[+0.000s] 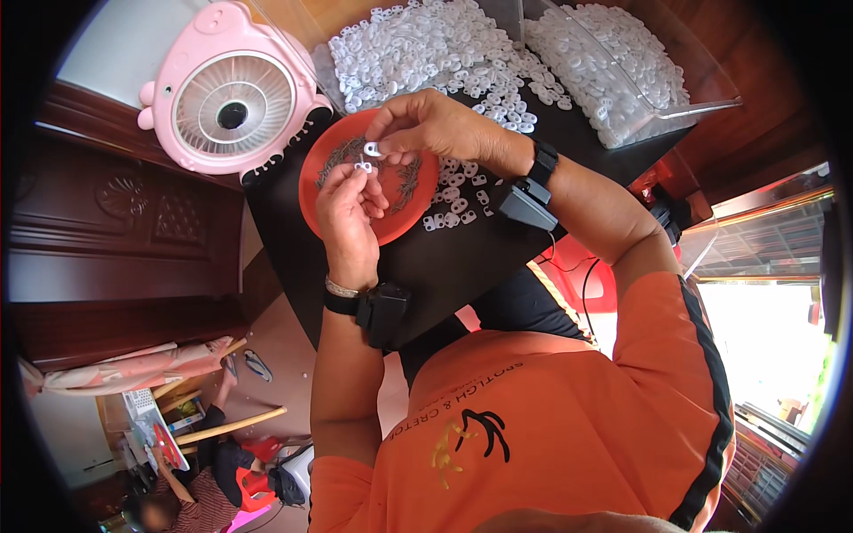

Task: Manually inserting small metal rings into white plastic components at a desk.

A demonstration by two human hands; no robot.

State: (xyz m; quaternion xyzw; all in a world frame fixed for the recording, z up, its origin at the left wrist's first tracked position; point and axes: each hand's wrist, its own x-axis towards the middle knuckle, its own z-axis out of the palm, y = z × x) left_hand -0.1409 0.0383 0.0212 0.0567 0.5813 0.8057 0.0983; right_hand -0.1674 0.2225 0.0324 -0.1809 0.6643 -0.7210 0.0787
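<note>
My left hand (348, 213) pinches a small white plastic piece (363, 167) with two holes between thumb and fingertips. Just above it, my right hand (425, 127) grips a similar white plastic piece (372, 149). The two pieces are very close; whether they touch, I cannot tell. A thin grey bit shows between them. Both hands are over a round orange-red bowl (391, 233) with many thin grey metal pins (410, 181) in it. Loose white two-hole pieces (455, 201) lie on the black tabletop (426, 275) right of the bowl.
A big heap of white pieces (418, 53) spreads at the back. A clear plastic bin (684, 110) at the back right holds more. Left of the bowl is a pink animal-shaped fan (200, 55). Another person (209, 497) is at the lower left, far from my table.
</note>
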